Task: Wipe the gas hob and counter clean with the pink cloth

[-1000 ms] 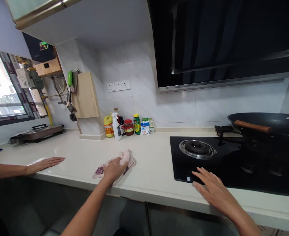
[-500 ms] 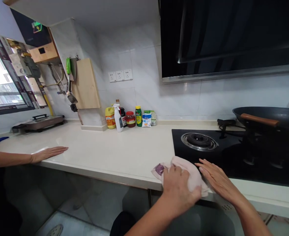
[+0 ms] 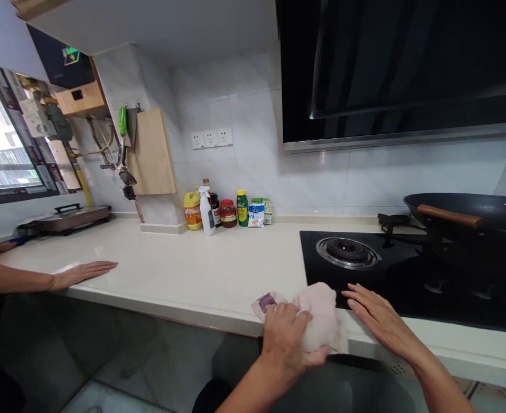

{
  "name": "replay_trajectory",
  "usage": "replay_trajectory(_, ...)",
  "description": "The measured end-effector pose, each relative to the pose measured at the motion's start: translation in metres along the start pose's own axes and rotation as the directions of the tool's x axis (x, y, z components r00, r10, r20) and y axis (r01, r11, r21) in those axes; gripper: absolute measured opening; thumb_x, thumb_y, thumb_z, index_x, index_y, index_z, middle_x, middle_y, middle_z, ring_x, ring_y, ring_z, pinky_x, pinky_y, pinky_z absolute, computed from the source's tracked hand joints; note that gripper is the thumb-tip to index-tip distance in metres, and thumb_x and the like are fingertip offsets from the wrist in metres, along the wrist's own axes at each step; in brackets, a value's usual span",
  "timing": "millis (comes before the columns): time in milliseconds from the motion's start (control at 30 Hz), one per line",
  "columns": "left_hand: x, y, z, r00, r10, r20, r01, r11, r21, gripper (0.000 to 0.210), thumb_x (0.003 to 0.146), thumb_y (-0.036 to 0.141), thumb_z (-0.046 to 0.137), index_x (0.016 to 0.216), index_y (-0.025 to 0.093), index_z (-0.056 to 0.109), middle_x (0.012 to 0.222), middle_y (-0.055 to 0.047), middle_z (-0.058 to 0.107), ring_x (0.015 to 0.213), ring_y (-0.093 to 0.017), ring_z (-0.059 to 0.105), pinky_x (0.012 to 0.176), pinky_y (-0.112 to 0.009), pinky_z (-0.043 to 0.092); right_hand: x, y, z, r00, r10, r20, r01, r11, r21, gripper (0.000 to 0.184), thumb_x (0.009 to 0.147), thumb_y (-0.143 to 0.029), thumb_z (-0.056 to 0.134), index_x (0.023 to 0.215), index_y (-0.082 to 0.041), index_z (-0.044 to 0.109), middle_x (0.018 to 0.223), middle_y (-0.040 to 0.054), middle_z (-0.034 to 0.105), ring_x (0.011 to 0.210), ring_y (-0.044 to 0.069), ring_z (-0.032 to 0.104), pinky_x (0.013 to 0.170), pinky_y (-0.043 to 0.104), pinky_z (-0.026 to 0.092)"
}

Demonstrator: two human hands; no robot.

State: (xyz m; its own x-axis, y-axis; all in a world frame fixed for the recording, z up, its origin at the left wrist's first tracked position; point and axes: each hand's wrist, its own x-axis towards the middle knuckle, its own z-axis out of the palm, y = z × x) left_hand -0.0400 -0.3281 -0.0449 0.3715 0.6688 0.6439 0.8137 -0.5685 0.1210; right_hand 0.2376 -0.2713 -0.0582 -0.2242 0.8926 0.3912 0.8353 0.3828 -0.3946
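My left hand (image 3: 285,338) is closed around a pale pink cloth (image 3: 319,315) with a purple patch, at the front edge of the white countertop (image 3: 184,269). Part of the cloth hangs over that edge. To its right, my right hand (image 3: 376,315) lies flat with fingers stretched out, holding nothing, at the front left corner of the black gas stove (image 3: 390,281). A small gap separates its fingertips from the cloth.
Another person's hand (image 3: 83,274) rests on the counter at left. Along the wall stand a white spray bottle (image 3: 207,212), a red-lidded jar (image 3: 228,213) and several other containers. A wok (image 3: 463,209) sits on the stove's right side, below the range hood (image 3: 390,69).
My left hand has slid the cloth to the left along the counter edge, away from my right hand. My right hand stays nearly in place. The view has tilted slightly up.
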Motion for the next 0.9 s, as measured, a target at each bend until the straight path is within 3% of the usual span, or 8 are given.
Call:
replay_trajectory(233,-0.036,-0.083,-0.053,0.987,0.018,-0.159,0.003,0.992,0.130,0.037,0.077,0.047,0.065,0.105,0.023,0.065,0.098,-0.010,0.070,0.092,-0.030,0.064,0.084,-0.047,0.044,-0.003,-0.009,-0.003,1.000,0.007,-0.007,-0.007,1.000,0.003,0.055,0.099,-0.062,0.035,0.134,-0.030,0.062,0.153,0.0037,0.049,0.147,0.028,0.035,0.122,0.055,0.027)
replay_trajectory(367,-0.057,-0.131,-0.081,0.977,-0.109,-0.186,0.144,0.972,0.184,0.033,0.082,0.049,0.055,0.104,0.025,0.065,0.102,-0.010,0.072,0.099,-0.031,0.064,0.093,-0.049,0.044,-0.003,-0.010,-0.003,1.000,0.013,0.010,-0.013,1.000,0.007,0.057,0.097,-0.062,0.036,0.134,-0.027,0.063,0.153,0.0060,0.048,0.148,0.030,0.034,0.123,0.057,0.024)
replay_trajectory(467,-0.064,-0.154,-0.098,0.946,-0.240,-0.218,0.285,0.937,0.203,0.036,0.086,0.050,0.049,0.104,0.024,0.065,0.103,-0.010,0.072,0.103,-0.032,0.063,0.097,-0.048,0.043,-0.003,-0.010,-0.001,1.000,0.008,0.010,-0.008,1.000,0.000,0.059,0.097,-0.063,0.036,0.136,-0.027,0.062,0.155,0.0062,0.046,0.148,0.029,0.033,0.123,0.057,0.023)
replay_trajectory(567,-0.060,-0.161,-0.110,0.917,-0.363,-0.166,0.393,0.894,0.216,0.039,0.089,0.052,0.045,0.106,0.022,0.065,0.106,-0.011,0.071,0.106,-0.032,0.062,0.097,-0.046,0.043,-0.004,-0.009,0.000,1.000,0.004,0.017,-0.004,1.000,-0.011,0.060,0.097,-0.064,0.035,0.137,-0.027,0.061,0.155,0.0060,0.045,0.149,0.028,0.032,0.124,0.055,0.021)
replay_trajectory(733,-0.026,-0.153,-0.121,0.823,-0.565,0.062,0.523,0.795,0.307,0.042,0.092,0.052,0.042,0.111,0.022,0.065,0.113,-0.010,0.070,0.112,-0.031,0.059,0.098,-0.045,0.041,-0.006,-0.013,-0.002,1.000,0.015,0.024,-0.015,1.000,0.000,0.062,0.095,-0.066,0.037,0.137,-0.027,0.060,0.155,0.0051,0.046,0.149,0.030,0.030,0.124,0.056,0.021)
replay_trajectory(833,0.000,-0.149,-0.119,0.761,-0.623,0.182,0.547,0.766,0.339,0.047,0.092,0.055,0.042,0.116,0.021,0.064,0.121,-0.011,0.067,0.119,-0.033,0.056,0.102,-0.051,0.038,-0.007,-0.016,-0.005,0.999,0.020,0.039,-0.020,1.000,0.003,0.063,0.095,-0.066,0.036,0.139,-0.026,0.059,0.156,0.0054,0.044,0.150,0.030,0.029,0.124,0.056,0.020)
replay_trajectory(900,0.015,-0.148,-0.115,0.747,-0.623,0.234,0.539,0.773,0.336,0.049,0.092,0.055,0.041,0.121,0.022,0.062,0.129,-0.011,0.065,0.124,-0.034,0.053,0.104,-0.054,0.035,-0.007,-0.018,-0.006,0.999,0.024,0.040,-0.023,1.000,-0.006,0.063,0.096,-0.066,0.035,0.139,-0.026,0.059,0.156,0.0051,0.043,0.150,0.029,0.028,0.125,0.054,0.019)
